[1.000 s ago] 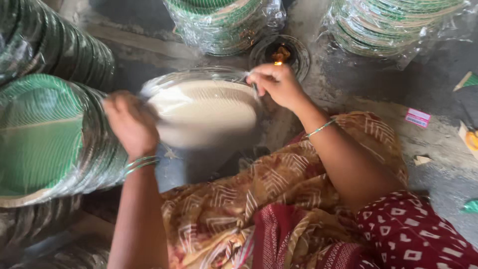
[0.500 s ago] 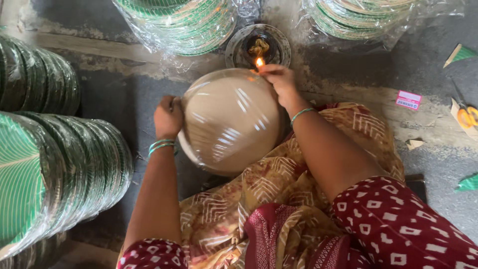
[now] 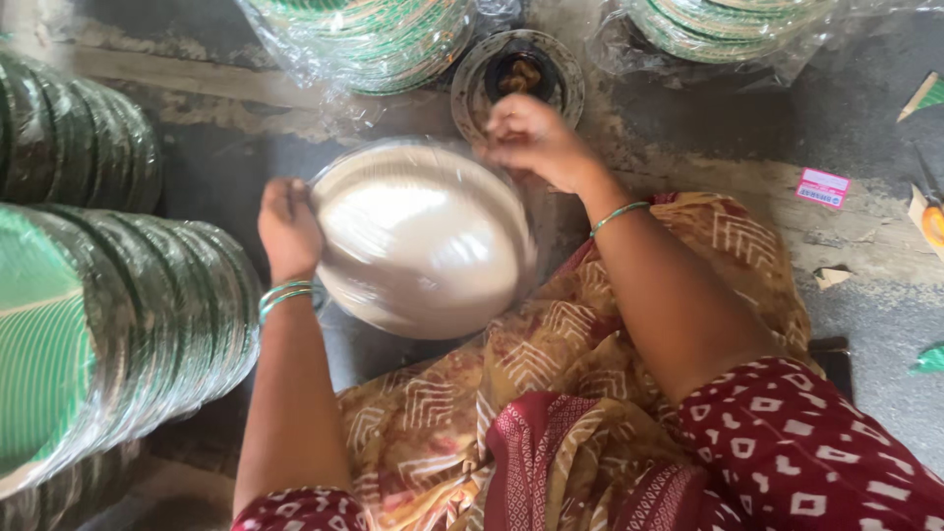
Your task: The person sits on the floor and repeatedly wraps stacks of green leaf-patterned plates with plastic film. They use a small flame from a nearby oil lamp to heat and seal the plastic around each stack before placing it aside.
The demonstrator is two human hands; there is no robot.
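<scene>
Step in hand: a plastic-wrapped stack of round plates (image 3: 423, 241) is held on edge between both hands, its pale underside up, apparently while the wrap is being closed at the rim.
Left hand (image 3: 288, 224): fingers closed over the stack's left rim.
Right hand (image 3: 534, 141): fingers pinched shut on the wrap at the upper right rim, blurred, so the exact hold is unclear.
Beyond the right hand: a small round metal dish (image 3: 518, 77) with a dark centre, just past the fingertips on the floor.
Next move calls for: a firm left-hand hold while the right works the loose film.
Materials: glossy clear film over a smooth, matt, shallow-domed disc; green striped plate stacks (image 3: 108, 324) outside the left hand, likewise wrapped; rough grey floor (image 3: 747, 128).
</scene>
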